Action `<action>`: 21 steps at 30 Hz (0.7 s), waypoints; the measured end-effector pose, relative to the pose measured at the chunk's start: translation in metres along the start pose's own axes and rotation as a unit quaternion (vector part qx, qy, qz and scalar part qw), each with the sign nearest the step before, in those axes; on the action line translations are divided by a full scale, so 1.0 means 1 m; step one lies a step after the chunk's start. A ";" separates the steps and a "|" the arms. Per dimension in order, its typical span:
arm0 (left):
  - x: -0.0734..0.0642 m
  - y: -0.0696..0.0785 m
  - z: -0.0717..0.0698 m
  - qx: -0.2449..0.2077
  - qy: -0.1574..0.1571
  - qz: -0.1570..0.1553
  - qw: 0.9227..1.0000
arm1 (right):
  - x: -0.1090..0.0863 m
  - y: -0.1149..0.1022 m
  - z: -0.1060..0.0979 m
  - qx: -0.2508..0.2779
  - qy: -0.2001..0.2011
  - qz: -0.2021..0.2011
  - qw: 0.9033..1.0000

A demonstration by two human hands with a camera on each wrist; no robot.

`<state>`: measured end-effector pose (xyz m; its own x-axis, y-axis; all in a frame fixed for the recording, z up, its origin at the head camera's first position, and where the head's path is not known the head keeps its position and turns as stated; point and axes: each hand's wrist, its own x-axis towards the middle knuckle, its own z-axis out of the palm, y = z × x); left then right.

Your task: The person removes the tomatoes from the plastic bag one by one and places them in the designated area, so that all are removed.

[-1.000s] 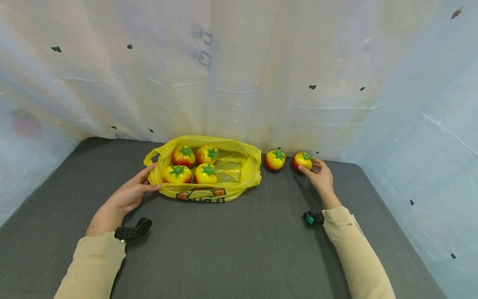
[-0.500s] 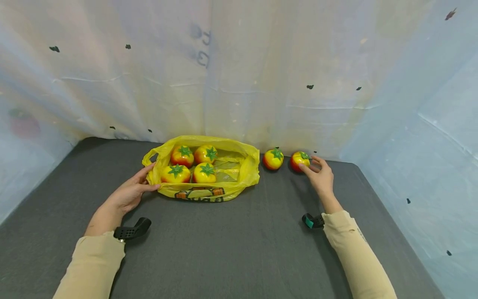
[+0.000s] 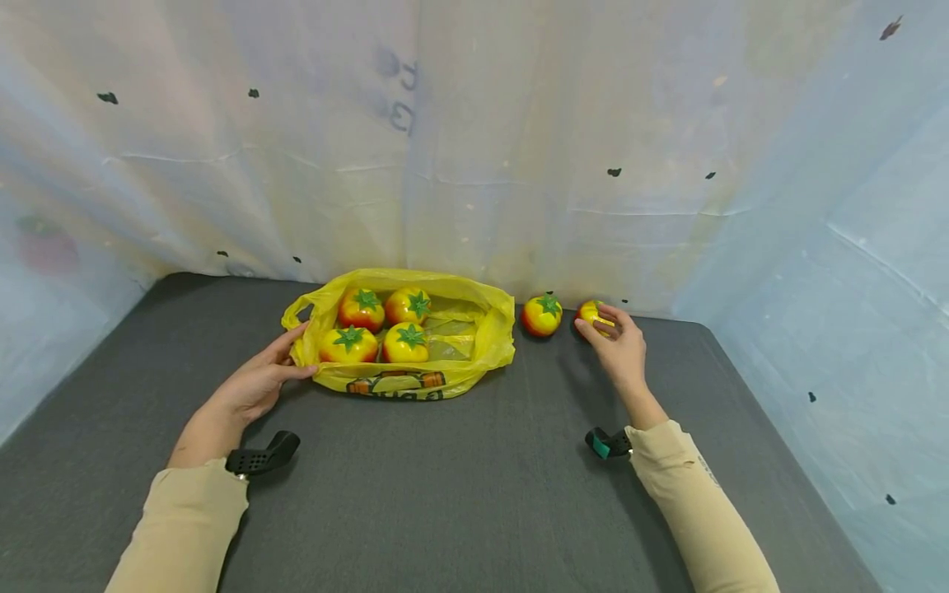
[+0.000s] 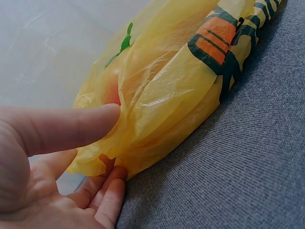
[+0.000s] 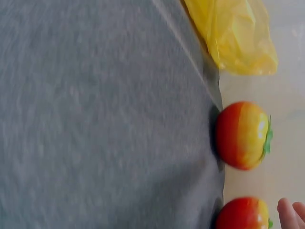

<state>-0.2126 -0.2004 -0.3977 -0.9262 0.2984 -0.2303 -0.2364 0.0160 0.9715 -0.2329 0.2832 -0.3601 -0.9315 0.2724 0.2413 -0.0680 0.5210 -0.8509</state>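
A yellow plastic bag (image 3: 482,346) lies with its mouth open, and several red-yellow toy tomatoes (image 3: 406,343) with green leaf tops sit in its left part. My left hand (image 3: 255,385) holds the bag's left end, thumb in front; in the left wrist view its fingers (image 4: 112,198) curl at the bag's lower edge. Right of the bag stands one toy tomato (image 3: 541,316). Another toy tomato (image 3: 588,311) is partly hidden behind my right hand (image 3: 619,346). In the right wrist view, the right fingertips (image 5: 285,210) show apart from that tomato (image 5: 242,214).
Everything lies on a dark grey table (image 3: 445,494), near its back edge. Pale plastic sheeting (image 3: 474,165) hangs right behind the bag and the loose tomatoes. More sheeting (image 3: 875,354) closes off the right side.
My right hand has shifted a little left, from the rightmost tomato's right side to in front of it, covering more of it. The left hand and the bag stay put.
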 end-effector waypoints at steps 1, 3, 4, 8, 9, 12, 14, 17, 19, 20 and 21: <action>0.000 0.000 0.000 0.000 0.001 0.000 1.000 | -0.001 -0.001 0.002 0.005 -0.003 -0.003 1.000; -0.001 0.001 0.001 0.000 0.002 -0.001 1.000 | -0.002 -0.005 0.006 0.012 -0.009 -0.008 1.000; -0.001 0.001 0.001 0.000 0.002 -0.001 1.000 | -0.003 -0.006 0.007 0.015 -0.013 -0.010 1.000; -0.002 0.002 0.001 -0.002 0.003 -0.002 1.000 | -0.005 -0.011 0.015 0.031 -0.024 -0.014 0.999; -0.002 0.002 0.001 -0.002 0.004 -0.001 1.000 | -0.006 -0.013 0.016 0.034 -0.027 -0.014 0.999; -0.001 0.001 0.001 -0.002 0.005 -0.001 1.000 | -0.008 -0.015 0.022 0.040 -0.031 -0.012 0.999; -0.001 0.001 0.001 -0.001 0.004 0.001 1.000 | -0.009 -0.017 0.025 0.038 -0.036 -0.011 0.999; -0.001 0.001 0.000 0.000 0.004 0.004 1.000 | -0.010 -0.019 0.030 0.036 -0.042 -0.014 0.998; -0.001 0.001 0.001 0.001 0.004 0.005 1.000 | -0.012 -0.021 0.033 0.031 -0.046 -0.020 0.998; -0.001 0.001 0.001 0.001 0.004 0.006 1.000 | -0.012 -0.022 0.034 0.031 -0.048 -0.025 0.998; -0.002 0.001 0.001 0.001 0.005 0.006 1.000 | -0.013 -0.023 0.035 0.032 -0.049 -0.028 0.998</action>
<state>-0.2109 -0.1996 -0.3962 -0.9317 0.2897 -0.2190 -0.2248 0.0136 0.9743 -0.2318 0.2391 -0.3604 -0.9559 0.1613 0.2454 -0.1412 0.4802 -0.8657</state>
